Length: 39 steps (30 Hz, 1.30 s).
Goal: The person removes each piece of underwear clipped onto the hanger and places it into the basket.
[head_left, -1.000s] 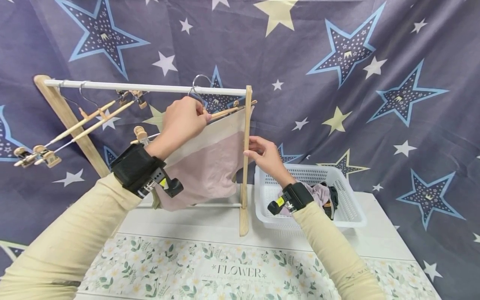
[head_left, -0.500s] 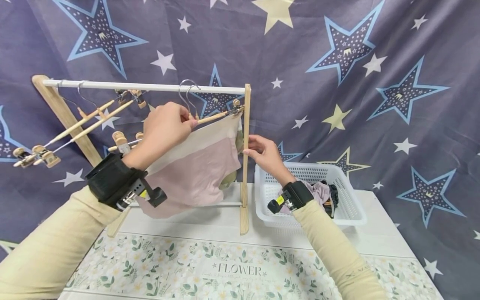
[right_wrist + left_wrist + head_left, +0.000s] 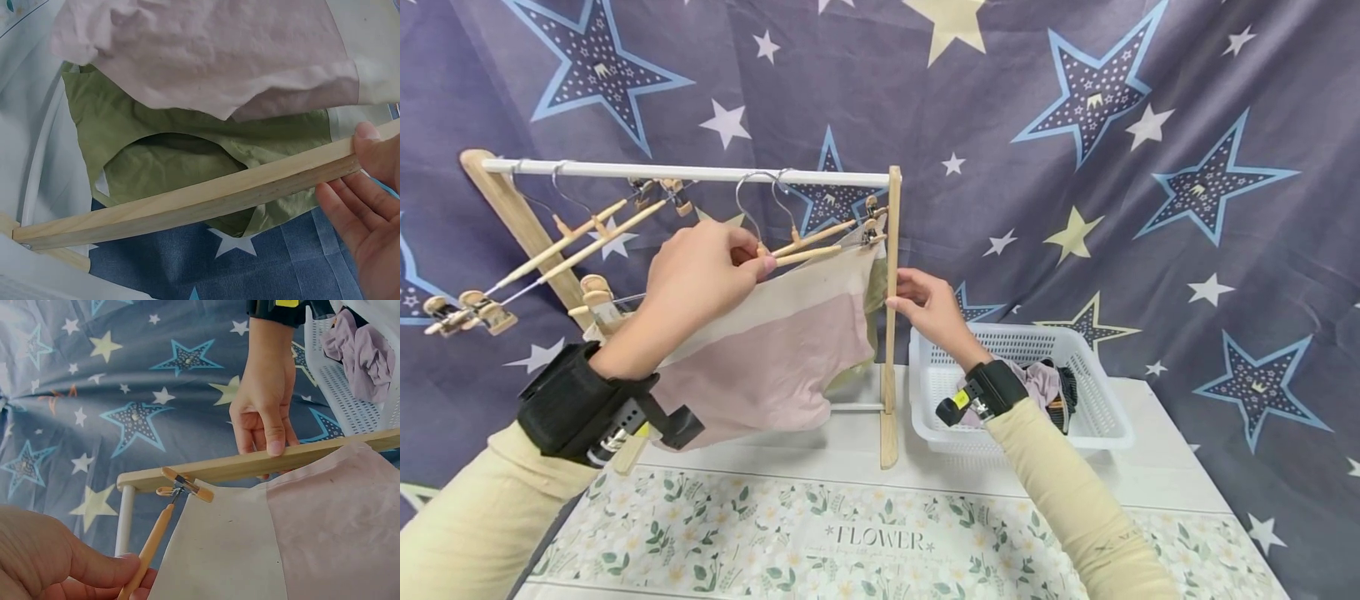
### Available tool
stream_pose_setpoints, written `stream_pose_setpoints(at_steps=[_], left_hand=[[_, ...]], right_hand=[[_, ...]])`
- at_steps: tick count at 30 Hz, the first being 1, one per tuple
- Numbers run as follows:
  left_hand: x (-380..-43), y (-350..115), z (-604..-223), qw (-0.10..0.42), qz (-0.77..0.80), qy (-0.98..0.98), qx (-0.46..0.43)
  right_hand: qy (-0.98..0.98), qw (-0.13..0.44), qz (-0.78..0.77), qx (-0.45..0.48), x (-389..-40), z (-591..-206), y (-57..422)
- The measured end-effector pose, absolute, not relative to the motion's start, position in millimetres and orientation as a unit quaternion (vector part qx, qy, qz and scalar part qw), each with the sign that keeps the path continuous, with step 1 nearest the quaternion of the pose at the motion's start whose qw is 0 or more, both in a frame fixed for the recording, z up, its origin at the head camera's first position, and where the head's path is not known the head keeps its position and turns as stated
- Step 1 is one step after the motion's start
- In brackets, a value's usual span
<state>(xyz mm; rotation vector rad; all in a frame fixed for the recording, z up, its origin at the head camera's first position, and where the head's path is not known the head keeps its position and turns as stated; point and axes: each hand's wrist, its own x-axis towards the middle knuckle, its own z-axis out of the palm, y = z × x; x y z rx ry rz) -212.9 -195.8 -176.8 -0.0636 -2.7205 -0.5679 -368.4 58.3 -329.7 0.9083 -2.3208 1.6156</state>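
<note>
My left hand (image 3: pixel 703 271) pinches the wooden bar of a clip hanger (image 3: pixel 808 256) near its middle. From this hanger hang pink underpants (image 3: pixel 760 358) with a wide cream waistband; a wooden clip (image 3: pixel 199 490) holds the waistband's corner in the left wrist view. The hanger's hook is at the rack's white rail (image 3: pixel 662 172). Just behind hang green underpants (image 3: pixel 112 153) on a second hanger, largely covered in the head view. My right hand (image 3: pixel 934 312) grips the rack's right wooden post (image 3: pixel 891 350), with thumb and fingers on opposite sides.
Two clip hangers without clothes (image 3: pixel 598 243) hang at the rail's left end and stick out forward. Right of the rack stands a white plastic basket (image 3: pixel 1105 392) holding crumpled lilac and dark clothes (image 3: pixel 1039 388). A starry cloth (image 3: pixel 1000 108) hangs behind the table.
My left hand has moved left and slightly down, drawing the hanger with the pink underpants leftward along the rail. The two hooks now stand apart, and more green cloth shows. My right hand stays put.
</note>
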Motion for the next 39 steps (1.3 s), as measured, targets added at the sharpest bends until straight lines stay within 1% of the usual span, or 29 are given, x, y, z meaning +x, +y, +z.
stream_pose_setpoints(at_steps=[11, 17, 22, 30, 36, 39], left_hand=[[-195, -196, -179, 0.196, -0.204, -0.958, -0.038], [-188, -193, -181, 0.194, -0.219, -0.955, -0.045], [-184, -190, -187, 0.179, -0.221, -0.957, -0.057], [-183, -181, -201, 0.144, -0.243, -0.956, -0.074], [-188, -175, -213, 0.126, -0.254, -0.954, -0.092], [-191, -171, -219, 0.117, -0.259, -0.953, -0.102]], right_hand=[[-0.783, 0.063, 0.541, 0.3, -368, -325, 60], [-0.783, 0.066, 0.535, 0.31, -370, -324, 61], [-0.783, 0.061, 0.532, 0.316, -371, -322, 61], [-0.803, 0.038, 0.505, 0.315, -373, -313, 65], [-0.788, -0.003, 0.511, 0.344, -372, -299, 74], [-0.795, -0.001, 0.506, 0.334, -371, -288, 83]])
